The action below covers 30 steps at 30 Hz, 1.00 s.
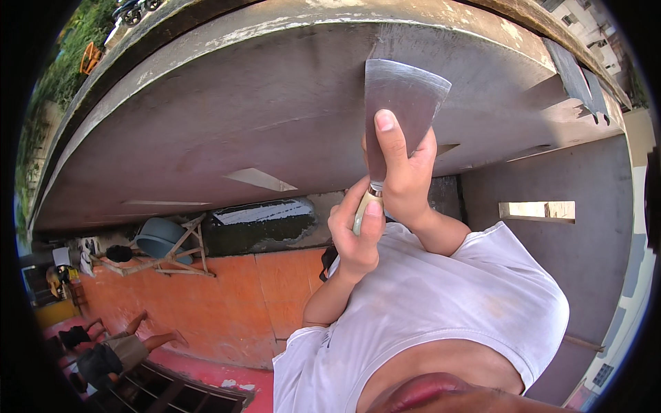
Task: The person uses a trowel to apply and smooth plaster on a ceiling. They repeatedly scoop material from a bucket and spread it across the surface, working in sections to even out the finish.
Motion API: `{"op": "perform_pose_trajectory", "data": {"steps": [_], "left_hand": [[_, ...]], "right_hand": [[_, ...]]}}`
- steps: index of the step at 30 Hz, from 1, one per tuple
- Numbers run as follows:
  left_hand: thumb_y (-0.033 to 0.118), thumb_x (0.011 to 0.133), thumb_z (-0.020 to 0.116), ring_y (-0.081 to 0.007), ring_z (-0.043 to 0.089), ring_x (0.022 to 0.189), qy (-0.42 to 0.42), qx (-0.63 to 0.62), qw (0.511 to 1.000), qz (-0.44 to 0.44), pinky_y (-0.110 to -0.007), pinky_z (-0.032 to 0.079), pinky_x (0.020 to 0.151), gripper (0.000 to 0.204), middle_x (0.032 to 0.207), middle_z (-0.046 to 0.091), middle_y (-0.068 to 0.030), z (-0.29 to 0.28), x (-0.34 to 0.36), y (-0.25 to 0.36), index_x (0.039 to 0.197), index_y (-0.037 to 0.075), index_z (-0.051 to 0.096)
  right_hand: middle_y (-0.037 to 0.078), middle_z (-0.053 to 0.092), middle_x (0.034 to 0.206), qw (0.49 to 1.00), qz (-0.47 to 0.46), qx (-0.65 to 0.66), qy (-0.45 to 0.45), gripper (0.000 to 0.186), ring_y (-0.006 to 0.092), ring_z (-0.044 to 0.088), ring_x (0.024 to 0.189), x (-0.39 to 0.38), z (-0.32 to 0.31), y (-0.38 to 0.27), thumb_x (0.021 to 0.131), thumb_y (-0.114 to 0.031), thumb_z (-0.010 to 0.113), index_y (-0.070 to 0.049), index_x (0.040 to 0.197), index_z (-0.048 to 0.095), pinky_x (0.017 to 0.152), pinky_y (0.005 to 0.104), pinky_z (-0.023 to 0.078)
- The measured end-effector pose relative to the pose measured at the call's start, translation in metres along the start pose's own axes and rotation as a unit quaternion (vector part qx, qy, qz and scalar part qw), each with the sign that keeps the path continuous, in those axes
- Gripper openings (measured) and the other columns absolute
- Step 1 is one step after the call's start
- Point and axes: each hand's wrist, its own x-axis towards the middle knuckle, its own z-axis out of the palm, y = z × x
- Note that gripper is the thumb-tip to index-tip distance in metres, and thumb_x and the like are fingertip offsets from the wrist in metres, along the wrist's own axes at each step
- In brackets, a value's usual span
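Note:
Both my hands are on a wide putty knife (406,89), held upright in front of a grey wall. Its metal blade flares toward the top and looks smeared grey over much of its face. My left hand (357,237) is closed around the pale handle (367,208), thumb lying along it. Just above, my right hand (407,175) grips the blade's lower part, with the thumb pressed flat on the near face and the fingers behind it, mostly hidden. Whether the blade's top edge touches the wall, I cannot tell.
The grey wall (206,124) curves across the view, with slot openings (261,179) and a pale worn top ledge (330,15). Another wall with a slot (537,210) stands right. At left are a blue-grey basin (162,237) by a wooden stand (182,248), orange flooring (227,310) and people (113,354).

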Motion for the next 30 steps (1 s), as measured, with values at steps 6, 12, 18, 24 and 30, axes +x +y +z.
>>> {"op": "perform_pose_trajectory", "data": {"steps": [6, 12, 18, 24, 30], "left_hand": [[0.022, 0.089, 0.052, -0.0083, 0.05, 0.058, -0.012, 0.013, 0.999, 0.032, -0.024, 0.039, 0.055, 0.043, 0.066, 0.056, -0.0044, 0.002, 0.013, 0.018, 0.115, -0.012, 0.055], [0.02, 0.089, 0.052, -0.0075, 0.05, 0.06, 0.006, -0.028, 1.0, -0.005, -0.023, 0.039, 0.056, 0.041, 0.069, 0.057, -0.004, 0.005, -0.003, -0.006, 0.116, -0.011, 0.055], [0.023, 0.089, 0.052, -0.0089, 0.051, 0.061, -0.018, -0.001, 1.0, 0.02, -0.024, 0.041, 0.057, 0.043, 0.071, 0.058, -0.0044, 0.0, 0.012, 0.017, 0.116, -0.011, 0.055], [0.022, 0.089, 0.053, -0.0105, 0.053, 0.06, -0.003, -0.014, 1.0, -0.008, -0.024, 0.042, 0.057, 0.043, 0.071, 0.059, -0.0062, 0.002, -0.004, -0.003, 0.116, -0.012, 0.055], [0.022, 0.088, 0.053, -0.013, 0.058, 0.063, -0.001, 0.004, 1.0, 0.003, -0.025, 0.044, 0.06, 0.043, 0.074, 0.063, -0.0096, -0.002, -0.002, -0.007, 0.114, -0.013, 0.055]], "right_hand": [[-0.001, 0.052, 0.068, 0.997, -0.059, 0.002, -0.043, 0.02, 0.0053, 0.043, 0.054, 0.013, 0.003, -0.013, 0.094, -0.026, 0.057, -0.007, 0.088, 0.052, 0.046, 0.0224, 0.032], [0.0, 0.052, 0.068, 0.999, -0.024, -0.021, 0.009, 0.022, 0.0052, 0.044, 0.055, 0.0, -0.003, 0.0, 0.093, -0.028, 0.058, -0.008, 0.087, 0.053, 0.047, 0.0219, 0.032], [0.001, 0.054, 0.069, 0.998, -0.051, -0.013, -0.033, 0.023, 0.0057, 0.045, 0.056, 0.014, 0.005, -0.014, 0.093, -0.028, 0.059, -0.007, 0.087, 0.053, 0.047, 0.0219, 0.033], [0.0, 0.053, 0.069, 0.999, -0.026, -0.03, 0.0, 0.02, 0.0055, 0.044, 0.055, 0.002, -0.003, 0.0, 0.093, -0.026, 0.059, -0.007, 0.088, 0.053, 0.047, 0.0224, 0.033], [-0.001, 0.05, 0.064, 0.999, -0.011, -0.035, 0.015, 0.022, 0.0054, 0.042, 0.051, 0.002, 0.0, 0.007, 0.093, -0.026, 0.059, -0.007, 0.083, 0.051, 0.044, 0.023, 0.031]]}}
